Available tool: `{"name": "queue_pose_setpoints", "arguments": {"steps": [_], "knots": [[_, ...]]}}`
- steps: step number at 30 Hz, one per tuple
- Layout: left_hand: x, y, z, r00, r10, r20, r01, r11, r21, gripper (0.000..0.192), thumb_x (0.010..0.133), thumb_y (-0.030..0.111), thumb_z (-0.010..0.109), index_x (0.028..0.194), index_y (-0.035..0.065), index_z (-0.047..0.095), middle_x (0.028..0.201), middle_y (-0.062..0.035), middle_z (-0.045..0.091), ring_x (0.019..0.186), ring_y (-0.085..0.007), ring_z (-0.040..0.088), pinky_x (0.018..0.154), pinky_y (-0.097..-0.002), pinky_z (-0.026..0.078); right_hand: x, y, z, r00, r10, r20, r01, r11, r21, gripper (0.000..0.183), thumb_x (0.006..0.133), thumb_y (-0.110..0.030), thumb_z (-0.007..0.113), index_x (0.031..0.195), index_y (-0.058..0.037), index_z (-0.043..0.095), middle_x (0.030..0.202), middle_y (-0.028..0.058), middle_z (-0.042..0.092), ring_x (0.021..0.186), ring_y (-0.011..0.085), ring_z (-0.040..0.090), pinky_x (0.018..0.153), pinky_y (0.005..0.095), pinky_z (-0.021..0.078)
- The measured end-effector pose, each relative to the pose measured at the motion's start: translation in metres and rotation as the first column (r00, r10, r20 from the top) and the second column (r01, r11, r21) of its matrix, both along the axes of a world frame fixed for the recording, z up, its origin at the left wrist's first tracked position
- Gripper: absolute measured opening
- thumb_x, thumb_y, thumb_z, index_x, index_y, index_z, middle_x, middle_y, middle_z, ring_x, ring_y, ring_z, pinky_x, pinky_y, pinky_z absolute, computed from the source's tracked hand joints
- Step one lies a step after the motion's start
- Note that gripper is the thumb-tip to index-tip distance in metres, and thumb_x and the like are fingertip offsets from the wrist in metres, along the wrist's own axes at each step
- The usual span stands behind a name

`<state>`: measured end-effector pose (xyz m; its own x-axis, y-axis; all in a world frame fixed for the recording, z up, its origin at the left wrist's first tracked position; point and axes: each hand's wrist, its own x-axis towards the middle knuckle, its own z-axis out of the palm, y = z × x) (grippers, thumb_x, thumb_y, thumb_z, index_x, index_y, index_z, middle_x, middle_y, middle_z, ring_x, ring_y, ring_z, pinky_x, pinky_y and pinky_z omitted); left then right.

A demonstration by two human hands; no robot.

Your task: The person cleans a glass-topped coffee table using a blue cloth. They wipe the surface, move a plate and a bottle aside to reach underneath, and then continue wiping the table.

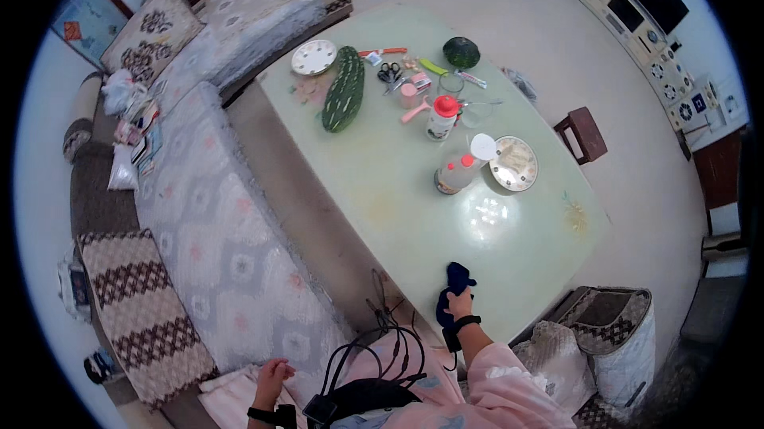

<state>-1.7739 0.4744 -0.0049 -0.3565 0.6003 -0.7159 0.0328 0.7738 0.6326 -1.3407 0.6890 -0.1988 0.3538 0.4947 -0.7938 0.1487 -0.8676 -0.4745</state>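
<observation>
My right hand [459,303] grips a dark navy cloth [458,277] at the near end of the pale green table [382,214]. The cloth is bunched and lies against the tabletop. Off the table, by the sofa's edge, my left hand [274,376] hangs with no object visible in it; its fingers look loosely curled. Farther up the table stand a clear bottle with red caps [453,177] and a white container with a red lid [442,118]. A patterned plate [518,181] beside them holds something pale.
A long green squash [345,92], a white plate [314,58], scissors [390,72] and a round dark green squash [461,52] lie at the far end. The sofa [227,238] runs along the left. A brown stool [582,135] stands right. Black cables [382,339] loop near my lap.
</observation>
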Motion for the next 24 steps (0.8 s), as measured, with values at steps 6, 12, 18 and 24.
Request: {"name": "queue_pose_setpoints", "arguments": {"steps": [6,12,18,24], "knots": [[-0.035,0.121,0.019,0.993,-0.114,-0.015,0.115,0.991,0.069,0.019,0.092,0.012,0.047,0.103,-0.0019,0.054,0.082,-0.0112,0.064,0.073,-0.0156,0.061,0.069,-0.0273,0.050,0.012,-0.004,-0.015,0.966,-0.078,0.247,0.060,0.995,0.079,0.049,0.074,-0.007,0.059,0.120,-0.0025,0.044,0.100,0.0249,0.057,0.075,0.0370,0.063,0.049,0.0421,0.0566],[-0.041,0.241,0.023,0.928,-0.371,0.042,0.362,0.921,0.144,0.019,0.091,0.010,0.048,0.104,-0.0025,0.054,0.084,-0.0098,0.063,0.078,-0.0151,0.061,0.074,-0.0266,0.049,0.041,-0.041,-0.025,0.942,-0.206,0.266,0.190,0.978,0.084,0.074,0.075,-0.013,0.063,0.138,-0.0139,0.025,0.118,0.0259,0.046,0.094,0.0402,0.056,0.060,0.0449,0.0557],[-0.098,0.329,-0.013,0.813,-0.562,0.152,0.548,0.827,0.127,0.019,0.091,0.010,0.049,0.104,-0.0016,0.054,0.083,-0.0090,0.063,0.078,-0.0139,0.060,0.074,-0.0263,0.049,-0.037,0.012,-0.027,0.902,-0.371,0.222,0.369,0.928,0.054,0.084,0.071,-0.020,0.068,0.140,-0.0203,0.021,0.119,0.0245,0.046,0.093,0.0382,0.056,0.051,0.0427,0.0566],[-0.178,0.397,-0.030,0.797,-0.593,0.112,0.581,0.804,0.128,0.017,0.091,0.009,0.047,0.102,-0.0017,0.054,0.082,-0.0096,0.062,0.076,-0.0146,0.060,0.071,-0.0267,0.049,-0.031,-0.002,-0.083,0.826,-0.431,0.362,0.377,0.901,0.213,0.070,0.074,-0.019,0.067,0.134,-0.0158,0.031,0.125,0.0146,0.046,0.105,0.0326,0.050,0.081,0.0465,0.0445]]}}
